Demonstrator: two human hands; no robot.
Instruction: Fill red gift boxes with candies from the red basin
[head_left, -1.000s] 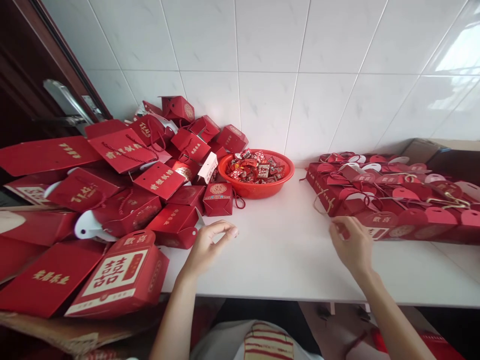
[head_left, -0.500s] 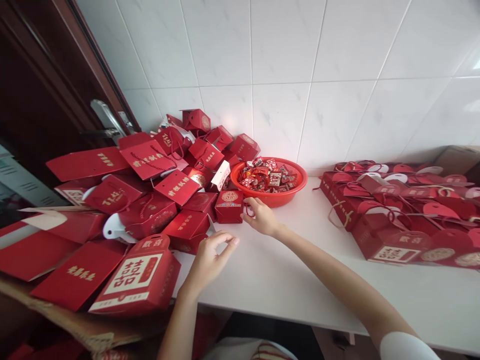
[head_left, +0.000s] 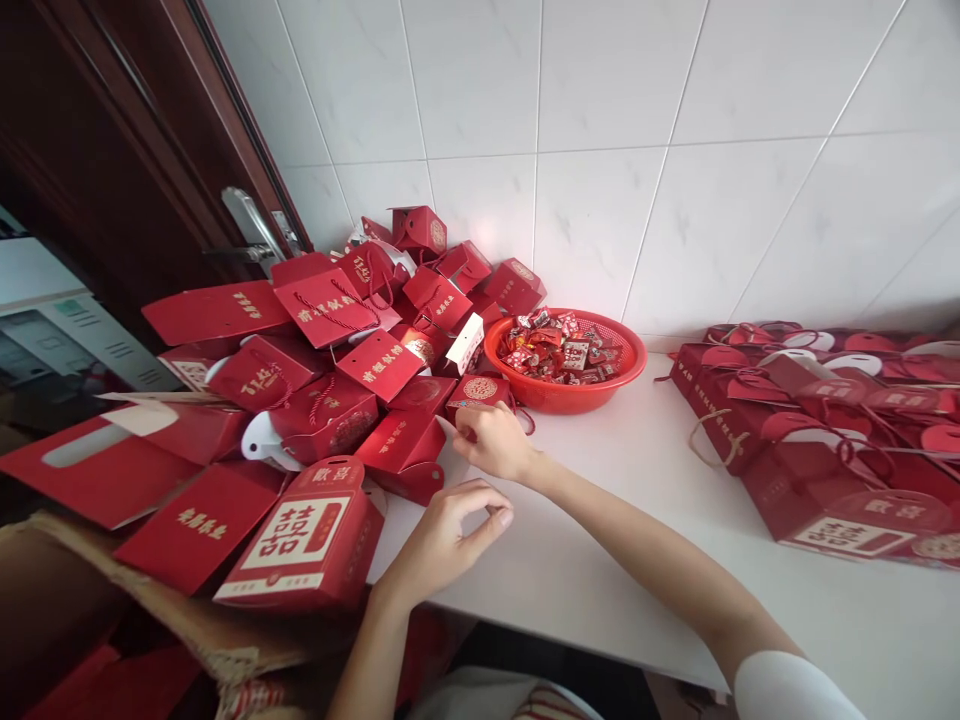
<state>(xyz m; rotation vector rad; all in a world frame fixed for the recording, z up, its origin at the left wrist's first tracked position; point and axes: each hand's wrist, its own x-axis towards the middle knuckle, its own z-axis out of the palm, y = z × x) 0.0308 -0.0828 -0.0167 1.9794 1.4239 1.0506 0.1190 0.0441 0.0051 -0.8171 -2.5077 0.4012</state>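
Note:
My right hand (head_left: 496, 442) is in front of a small red gift box (head_left: 480, 388) with a gold round emblem, covering its lower part. Its fingers are curled in, and whatever they may hold is hidden. Beside the box a dark red cord (head_left: 531, 421) loops onto the table. Nearer to me, my left hand (head_left: 451, 535) hovers over the table edge, thumb and fingers curved but apart, with nothing between them. A red box with gold lettering (head_left: 403, 445) lies just beyond it. Behind the small box stands an orange-red plastic basket (head_left: 574, 400) holding wrapped candies (head_left: 551, 345).
Many red gift boxes (head_left: 319, 305) are heaped on the left, by a dark door with a metal handle (head_left: 251, 222). Rows of red boxes (head_left: 810, 480) stand on the right of the white table (head_left: 637, 480). An open cardboard carton (head_left: 150, 590) is at lower left.
My right hand has moved from the small box's right side to its front, and its fingers have curled in. My left hand stays close to the table edge. The view has shifted slightly.

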